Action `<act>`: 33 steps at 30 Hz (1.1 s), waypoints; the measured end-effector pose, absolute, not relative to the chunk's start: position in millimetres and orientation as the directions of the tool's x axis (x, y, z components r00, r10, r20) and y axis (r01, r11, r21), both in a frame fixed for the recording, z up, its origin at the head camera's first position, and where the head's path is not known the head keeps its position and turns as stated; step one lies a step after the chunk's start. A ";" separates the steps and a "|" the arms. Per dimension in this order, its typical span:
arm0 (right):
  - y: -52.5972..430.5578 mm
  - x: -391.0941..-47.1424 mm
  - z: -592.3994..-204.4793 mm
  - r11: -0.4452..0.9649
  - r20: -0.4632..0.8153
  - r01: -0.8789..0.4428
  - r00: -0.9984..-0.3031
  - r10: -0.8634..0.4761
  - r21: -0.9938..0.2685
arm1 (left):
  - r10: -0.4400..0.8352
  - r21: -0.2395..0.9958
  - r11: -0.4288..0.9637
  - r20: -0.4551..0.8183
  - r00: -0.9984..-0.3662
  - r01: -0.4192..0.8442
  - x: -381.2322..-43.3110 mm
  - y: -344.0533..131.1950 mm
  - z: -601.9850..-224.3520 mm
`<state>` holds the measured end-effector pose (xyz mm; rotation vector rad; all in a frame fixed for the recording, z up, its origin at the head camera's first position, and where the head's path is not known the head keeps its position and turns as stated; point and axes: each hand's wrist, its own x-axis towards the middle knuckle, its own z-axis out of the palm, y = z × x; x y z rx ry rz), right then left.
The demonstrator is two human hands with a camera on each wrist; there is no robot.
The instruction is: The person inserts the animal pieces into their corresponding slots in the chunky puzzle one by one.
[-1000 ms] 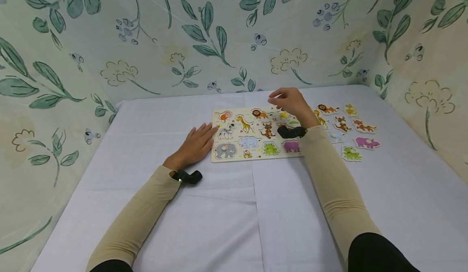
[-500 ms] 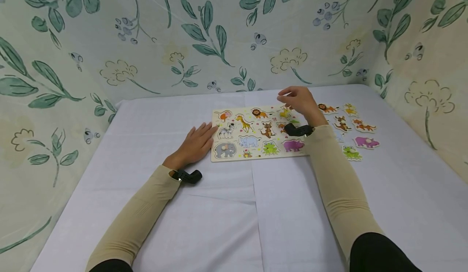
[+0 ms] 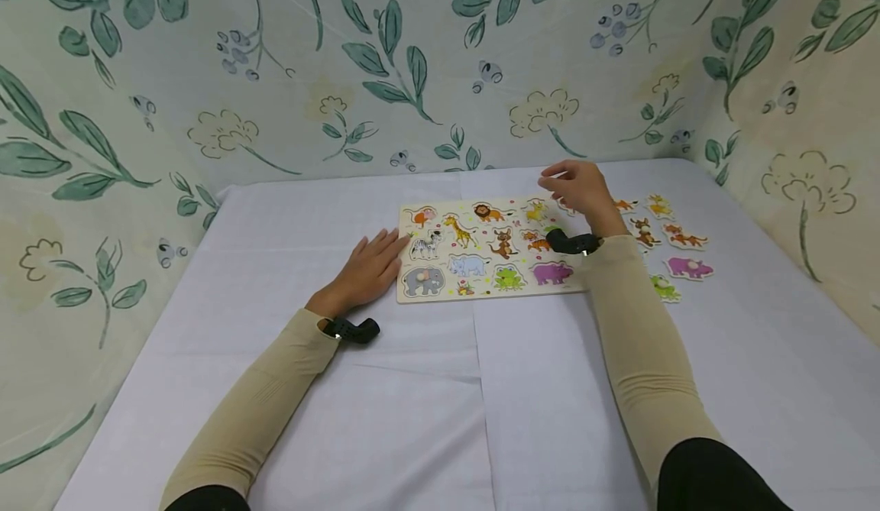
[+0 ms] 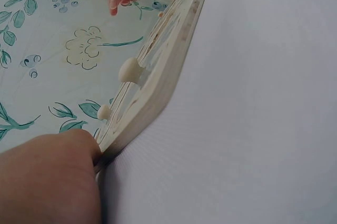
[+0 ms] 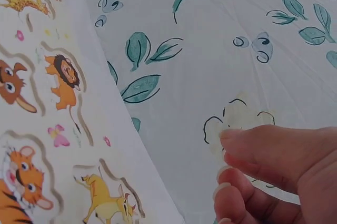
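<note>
A wooden animal puzzle board (image 3: 455, 207) lies on the white-covered table. My left hand (image 3: 367, 270) rests flat at its left edge with fingers straight. Knobbed pieces sit in the board near that hand: an elephant (image 3: 423, 282) and a zebra (image 3: 426, 246). Over the board's back right corner hovers my right hand (image 3: 580, 192), its fingers loosely curled and thumb near the index finger. Nothing shows between them in the right wrist view, where the lion recess (image 5: 67, 83) and antelope recess (image 5: 105, 197) have shadowed edges.
Loose animal pieces lie right of the board: a yellow antelope (image 3: 660, 205), a tiger (image 3: 684, 237), a purple hippo (image 3: 690, 268), a frog (image 3: 664, 289) and a kangaroo (image 3: 643, 231). My right forearm covers several others. A floral cloth (image 3: 412, 60) hangs behind the table.
My right hand has moved right across the back of the board toward the loose pieces, uncovering the tiger and antelope recesses. My left hand has stayed in place.
</note>
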<state>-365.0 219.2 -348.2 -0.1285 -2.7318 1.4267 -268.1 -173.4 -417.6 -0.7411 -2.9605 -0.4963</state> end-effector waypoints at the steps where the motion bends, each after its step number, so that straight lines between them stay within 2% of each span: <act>1: 222.4 -369.7 -353.7 0.577 0.021 0.045 -0.994 0.107 -0.815 | 0.450 0.297 0.834 0.122 -0.885 0.465 -267.9 -173.7 -417.7; 3: 224.4 -372.8 -355.7 0.587 0.012 0.061 -0.993 0.121 -0.807 | 0.448 0.297 0.835 0.119 -0.886 0.463 -267.9 -174.2 -418.4; 10: 258.0 -427.4 -410.5 0.645 0.047 0.054 -0.989 0.139 -0.762 | 0.443 0.303 0.839 0.101 -0.891 0.452 -265.2 -175.2 -415.1; 16: 237.7 -377.3 -365.0 0.584 -0.007 0.100 -0.987 0.158 -0.805 | 0.444 0.305 0.837 0.104 -0.890 0.454 -265.4 -175.6 -414.8; 18: 236.2 -370.6 -358.2 0.577 -0.022 0.111 -0.987 0.160 -0.809 | 0.444 0.305 0.837 0.105 -0.890 0.454 -265.8 -175.2 -415.1; 27: 272.0 -415.5 -408.8 0.654 0.021 0.115 -0.980 0.197 -0.748 | 0.439 0.308 0.840 0.099 -0.893 0.447 -265.9 -173.7 -414.9; 33: 254.0 -375.4 -374.1 0.596 -0.030 0.164 -0.973 0.228 -0.786 | 0.445 0.297 0.840 0.103 -0.889 0.455 -266.8 -172.7 -415.5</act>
